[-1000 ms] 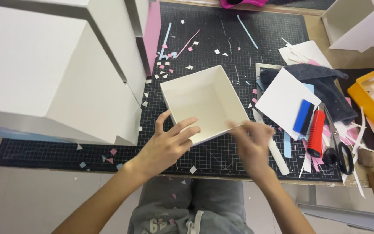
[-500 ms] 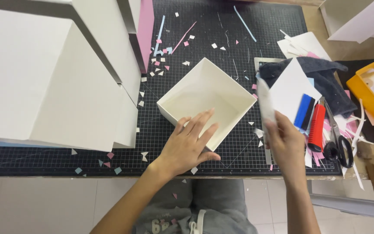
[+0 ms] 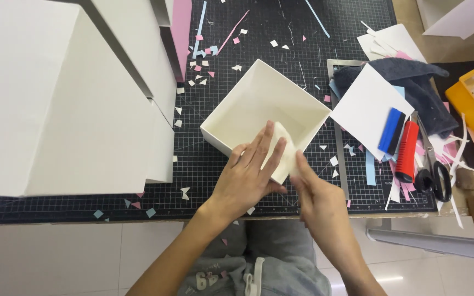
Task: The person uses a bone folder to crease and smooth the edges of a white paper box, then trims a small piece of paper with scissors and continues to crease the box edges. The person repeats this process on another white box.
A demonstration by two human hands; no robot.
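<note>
An open white cardboard box (image 3: pixel 303 96) sits cornerwise on the black cutting mat (image 3: pixel 259 38). My left hand (image 3: pixel 245 175) lies flat on the box's near corner with its fingers spread over the wall. My right hand (image 3: pixel 319 200) is just right of that corner and pinches a curved white paper strip (image 3: pixel 285 143). The strip bends over the box edge under my left fingertips. The two hands nearly touch.
Large white boxes (image 3: pixel 56 98) fill the left side. To the right lie a white sheet (image 3: pixel 366 107), a blue block (image 3: pixel 391 130), a red cutter (image 3: pixel 407 151), scissors (image 3: pixel 434 175), a dark cloth (image 3: pixel 412 77) and a yellow tray (image 3: pixel 467 104). Paper scraps litter the mat.
My right hand brought the white strip from beside the white sheet over to the box's near corner. My left hand shifted slightly along the near wall onto that corner.
</note>
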